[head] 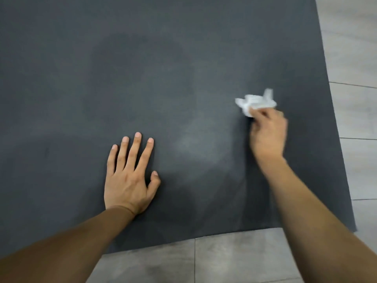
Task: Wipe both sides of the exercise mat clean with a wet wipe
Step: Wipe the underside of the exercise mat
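Observation:
A dark grey exercise mat [142, 68] lies flat on the floor and fills most of the view. My left hand [129, 176] rests palm down on the mat near its front edge, fingers straight and spread. My right hand [267, 133] is to the right, over the mat, and grips a crumpled white wet wipe [254, 104] that sticks out past its fingers. The right hand and wipe are blurred. A paler, hazy patch shows on the mat between the two hands.
Grey floor tiles [355, 119] run along the mat's right edge and in front of its near edge [224, 260]. The mat's front right corner lies at the lower right.

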`<control>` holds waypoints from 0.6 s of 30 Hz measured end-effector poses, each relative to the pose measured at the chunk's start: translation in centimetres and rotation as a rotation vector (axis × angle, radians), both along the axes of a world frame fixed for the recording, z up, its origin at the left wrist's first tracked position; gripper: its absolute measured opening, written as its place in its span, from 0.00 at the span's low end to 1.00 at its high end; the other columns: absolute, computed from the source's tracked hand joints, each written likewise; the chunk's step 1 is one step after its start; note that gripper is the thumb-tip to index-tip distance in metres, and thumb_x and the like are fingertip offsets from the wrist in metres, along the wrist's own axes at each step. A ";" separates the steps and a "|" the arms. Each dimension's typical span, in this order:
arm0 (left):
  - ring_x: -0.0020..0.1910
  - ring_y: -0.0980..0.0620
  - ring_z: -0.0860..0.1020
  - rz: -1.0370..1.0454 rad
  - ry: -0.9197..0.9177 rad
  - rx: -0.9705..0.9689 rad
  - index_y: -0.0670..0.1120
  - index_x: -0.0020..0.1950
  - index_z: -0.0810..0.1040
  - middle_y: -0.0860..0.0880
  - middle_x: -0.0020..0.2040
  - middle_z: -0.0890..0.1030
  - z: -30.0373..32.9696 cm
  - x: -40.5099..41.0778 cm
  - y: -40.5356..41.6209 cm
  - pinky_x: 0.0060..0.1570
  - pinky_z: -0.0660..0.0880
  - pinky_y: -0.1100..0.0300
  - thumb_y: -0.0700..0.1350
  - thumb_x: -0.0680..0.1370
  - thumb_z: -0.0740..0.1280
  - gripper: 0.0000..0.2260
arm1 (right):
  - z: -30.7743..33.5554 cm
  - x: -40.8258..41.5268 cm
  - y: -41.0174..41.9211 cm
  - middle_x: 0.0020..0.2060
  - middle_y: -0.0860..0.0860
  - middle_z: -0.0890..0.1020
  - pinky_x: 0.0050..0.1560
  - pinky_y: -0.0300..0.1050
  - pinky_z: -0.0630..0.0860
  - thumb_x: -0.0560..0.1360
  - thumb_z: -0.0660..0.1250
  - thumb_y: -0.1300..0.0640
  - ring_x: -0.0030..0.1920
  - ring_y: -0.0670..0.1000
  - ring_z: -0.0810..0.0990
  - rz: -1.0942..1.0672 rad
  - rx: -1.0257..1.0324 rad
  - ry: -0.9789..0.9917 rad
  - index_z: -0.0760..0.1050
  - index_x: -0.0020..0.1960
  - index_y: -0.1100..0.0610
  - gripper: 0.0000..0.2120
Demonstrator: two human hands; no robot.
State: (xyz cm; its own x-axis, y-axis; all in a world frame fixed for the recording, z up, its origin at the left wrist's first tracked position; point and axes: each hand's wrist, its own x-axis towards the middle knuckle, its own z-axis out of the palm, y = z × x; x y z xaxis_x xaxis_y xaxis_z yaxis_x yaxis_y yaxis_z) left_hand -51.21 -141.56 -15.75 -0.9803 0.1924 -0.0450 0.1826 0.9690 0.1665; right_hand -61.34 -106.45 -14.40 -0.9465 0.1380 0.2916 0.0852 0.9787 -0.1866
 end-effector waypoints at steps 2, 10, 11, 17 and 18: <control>0.82 0.38 0.57 0.004 0.012 -0.004 0.48 0.84 0.59 0.43 0.83 0.58 0.0 -0.1 0.2 0.80 0.54 0.39 0.56 0.78 0.57 0.33 | 0.2 1.2 1.9 0.50 0.56 0.82 0.49 0.52 0.74 0.71 0.61 0.65 0.45 0.63 0.76 -0.236 -0.061 -0.035 0.83 0.55 0.54 0.18; 0.82 0.39 0.56 0.010 0.014 -0.021 0.49 0.84 0.59 0.44 0.84 0.57 -0.3 0.0 0.1 0.80 0.53 0.39 0.56 0.78 0.56 0.34 | 0.5 3.1 -19.9 0.46 0.53 0.81 0.45 0.53 0.73 0.70 0.64 0.65 0.42 0.58 0.75 0.272 -0.244 -0.083 0.82 0.55 0.55 0.17; 0.82 0.40 0.56 0.008 0.013 -0.017 0.49 0.84 0.58 0.44 0.84 0.57 -0.3 0.0 0.1 0.80 0.53 0.39 0.56 0.78 0.56 0.34 | 0.4 3.5 -20.1 0.45 0.52 0.80 0.44 0.52 0.71 0.71 0.66 0.65 0.42 0.57 0.74 0.354 -0.190 -0.103 0.82 0.56 0.54 0.16; 0.82 0.39 0.56 0.016 0.016 -0.006 0.49 0.84 0.59 0.44 0.84 0.58 -0.2 0.1 0.2 0.80 0.53 0.40 0.56 0.79 0.55 0.33 | 0.8 3.4 -3.4 0.45 0.55 0.81 0.42 0.54 0.72 0.70 0.63 0.62 0.40 0.62 0.75 0.034 0.079 -0.053 0.82 0.55 0.52 0.17; 0.82 0.39 0.56 0.020 0.015 -0.005 0.49 0.84 0.59 0.44 0.84 0.58 -0.2 0.0 0.2 0.80 0.53 0.40 0.56 0.79 0.55 0.33 | 0.9 3.8 -1.1 0.45 0.56 0.81 0.43 0.54 0.72 0.70 0.62 0.63 0.40 0.63 0.75 -0.082 0.052 -0.063 0.83 0.55 0.52 0.18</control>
